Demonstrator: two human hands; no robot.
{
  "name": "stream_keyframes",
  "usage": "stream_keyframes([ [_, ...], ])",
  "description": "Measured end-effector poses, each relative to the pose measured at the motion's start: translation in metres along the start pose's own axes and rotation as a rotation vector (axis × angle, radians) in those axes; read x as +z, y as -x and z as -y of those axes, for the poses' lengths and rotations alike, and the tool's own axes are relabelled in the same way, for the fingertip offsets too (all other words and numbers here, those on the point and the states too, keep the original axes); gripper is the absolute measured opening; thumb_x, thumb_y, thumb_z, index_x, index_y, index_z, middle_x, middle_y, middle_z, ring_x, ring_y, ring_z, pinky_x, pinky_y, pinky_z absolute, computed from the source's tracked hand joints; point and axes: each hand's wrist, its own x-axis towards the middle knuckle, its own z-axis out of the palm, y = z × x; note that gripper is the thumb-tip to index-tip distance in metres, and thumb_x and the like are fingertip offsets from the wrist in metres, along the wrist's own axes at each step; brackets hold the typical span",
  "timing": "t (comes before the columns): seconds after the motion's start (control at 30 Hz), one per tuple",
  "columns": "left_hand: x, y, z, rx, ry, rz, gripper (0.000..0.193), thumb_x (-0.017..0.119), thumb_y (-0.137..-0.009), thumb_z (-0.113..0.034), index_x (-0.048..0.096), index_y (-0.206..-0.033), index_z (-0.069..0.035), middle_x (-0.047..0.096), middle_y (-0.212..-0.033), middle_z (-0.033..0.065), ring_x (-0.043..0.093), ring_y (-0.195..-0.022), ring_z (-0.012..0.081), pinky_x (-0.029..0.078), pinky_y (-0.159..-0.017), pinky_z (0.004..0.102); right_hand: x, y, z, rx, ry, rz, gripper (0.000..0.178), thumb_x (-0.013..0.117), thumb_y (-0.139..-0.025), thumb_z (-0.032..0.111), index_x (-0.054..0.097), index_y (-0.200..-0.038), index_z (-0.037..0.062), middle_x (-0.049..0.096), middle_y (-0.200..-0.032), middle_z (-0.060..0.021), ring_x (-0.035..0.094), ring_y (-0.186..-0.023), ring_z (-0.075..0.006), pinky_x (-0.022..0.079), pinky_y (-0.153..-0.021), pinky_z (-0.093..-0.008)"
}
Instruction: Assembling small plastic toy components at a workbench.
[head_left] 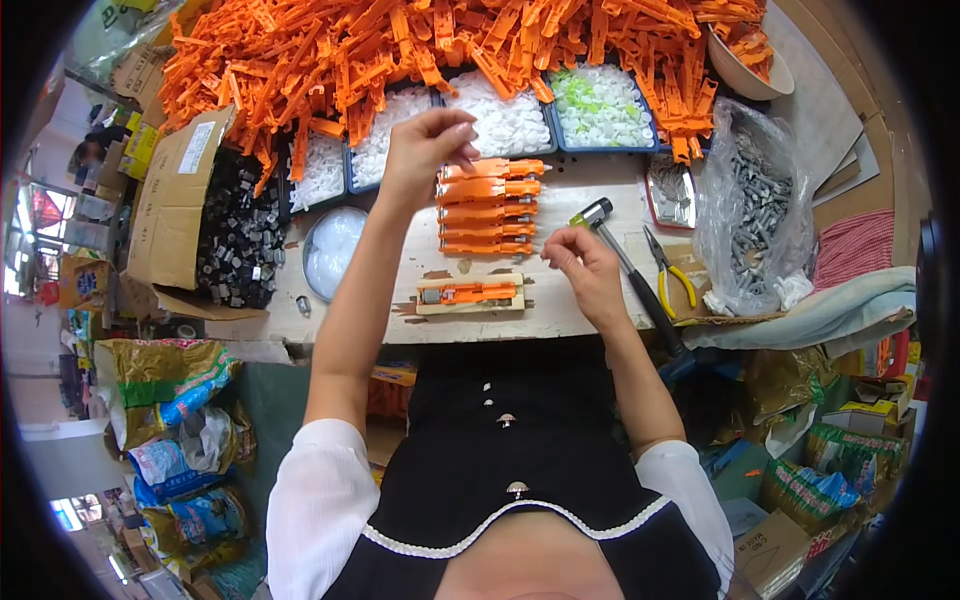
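Observation:
My left hand (432,152) is raised near the front of the blue bins of white parts (495,115), its fingers curled together; whatever they hold, if anything, is too small to make out. Below it lies a stack of orange plastic housings (488,215) side by side. My right hand (588,275) hovers right of that stack, thumb and forefinger pinched, their contents not visible. Between my forearms, a pale wooden fixture (468,306) holds one orange housing (480,293) with a grey metal piece at its left end. Neither hand touches the fixture.
A hammer (625,260) and yellow-handled pliers (672,272) lie at right, beside a bag of metal parts (750,200). Orange parts (330,60) heap across the back. At left are a round dish (333,255) and a carton (175,210) spilling black parts (240,235).

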Motion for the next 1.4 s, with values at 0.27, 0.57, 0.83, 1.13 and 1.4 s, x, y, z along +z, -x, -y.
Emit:
stream_keyframes([
  [0.27, 0.003, 0.110, 0.042, -0.171, 0.508, 0.063, 0.016, 0.059, -0.081, 0.002, 0.059, -0.097, 0.003, 0.062, -0.085, 0.0119, 0.063, -0.072, 0.0181, 0.056, -0.061, 0.0284, 0.029, -0.007, 0.010, 0.013, -0.182, 0.100, 0.013, 0.055, -0.089, 0.014, 0.053, -0.090, 0.0018, 0.052, -0.082, 0.0011, 0.048, -0.076, -0.0063, 0.041, -0.071, -0.0196],
  [0.57, -0.005, 0.153, 0.043, -0.218, 0.449, 0.131, 0.018, 0.055, -0.085, -0.004, 0.058, -0.100, 0.005, 0.061, -0.080, 0.0103, 0.062, -0.069, 0.0162, 0.054, -0.057, 0.0268, 0.059, 0.001, 0.008, -0.003, -0.081, 0.222, 0.013, 0.053, -0.090, 0.014, 0.052, -0.089, 0.0020, 0.051, -0.081, 0.0025, 0.046, -0.077, -0.0039, 0.040, -0.070, -0.0184],
  [0.83, -0.009, 0.161, 0.041, -0.194, 0.396, 0.171, 0.018, 0.055, -0.085, -0.004, 0.058, -0.101, 0.005, 0.061, -0.081, 0.0101, 0.062, -0.069, 0.0157, 0.053, -0.058, 0.0261, 0.067, 0.006, 0.015, -0.090, 0.106, 0.219, 0.012, 0.052, -0.089, 0.011, 0.053, -0.085, 0.0001, 0.051, -0.078, 0.0007, 0.046, -0.072, -0.0063, 0.039, -0.066, -0.0200],
  [1.13, -0.010, 0.164, 0.043, -0.141, 0.400, 0.155, 0.017, 0.057, -0.085, -0.006, 0.059, -0.098, 0.005, 0.061, -0.081, 0.0098, 0.061, -0.068, 0.0153, 0.053, -0.055, 0.0257, 0.074, 0.006, 0.018, -0.096, 0.124, 0.191, 0.010, 0.054, -0.085, 0.007, 0.052, -0.080, -0.0020, 0.055, -0.075, -0.0055, 0.051, -0.068, -0.0114, 0.042, -0.062, -0.0247],
  [1.4, -0.006, 0.168, 0.050, -0.099, 0.393, 0.083, 0.016, 0.057, -0.085, -0.005, 0.060, -0.097, 0.004, 0.060, -0.076, 0.0095, 0.061, -0.066, 0.0158, 0.053, -0.054, 0.0257, 0.076, 0.007, 0.015, -0.053, 0.085, 0.199, 0.013, 0.053, -0.088, 0.013, 0.053, -0.083, 0.0007, 0.051, -0.076, 0.0014, 0.046, -0.072, -0.0054, 0.039, -0.067, -0.0195],
])
